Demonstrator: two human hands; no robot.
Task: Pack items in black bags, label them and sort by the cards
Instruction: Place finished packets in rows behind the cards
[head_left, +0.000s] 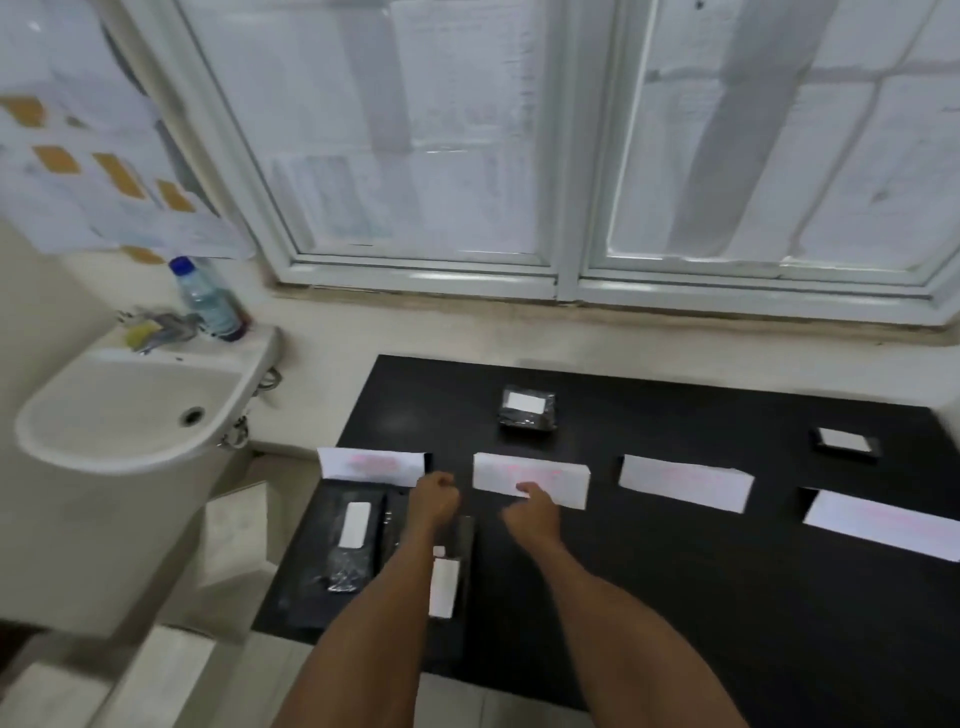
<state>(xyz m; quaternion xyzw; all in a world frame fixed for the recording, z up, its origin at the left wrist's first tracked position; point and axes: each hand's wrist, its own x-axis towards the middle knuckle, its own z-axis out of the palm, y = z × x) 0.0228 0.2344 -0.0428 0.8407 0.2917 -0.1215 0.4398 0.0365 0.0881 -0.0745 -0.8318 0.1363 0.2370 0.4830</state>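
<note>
On the black table (675, 597) stand several folded white cards with pink writing: one at the left (370, 464), one in the middle (530, 478), one further right (684, 480). A black bag with a white label (356, 540) lies below the left card. Another labelled bag (527, 413) lies behind the middle card, a third (845, 443) at the far right. A long black bag with a white label (452, 571) lies between my forearms. My left hand (434, 499) is a loose fist above it. My right hand (535, 512) has curled fingers by the middle card; neither visibly holds anything.
A white sink (130, 415) with a tap and a water bottle (208, 301) is left of the table. A white box (236, 530) sits on the floor between sink and table. A window spans the wall behind. A fourth card (883, 522) lies at the right edge.
</note>
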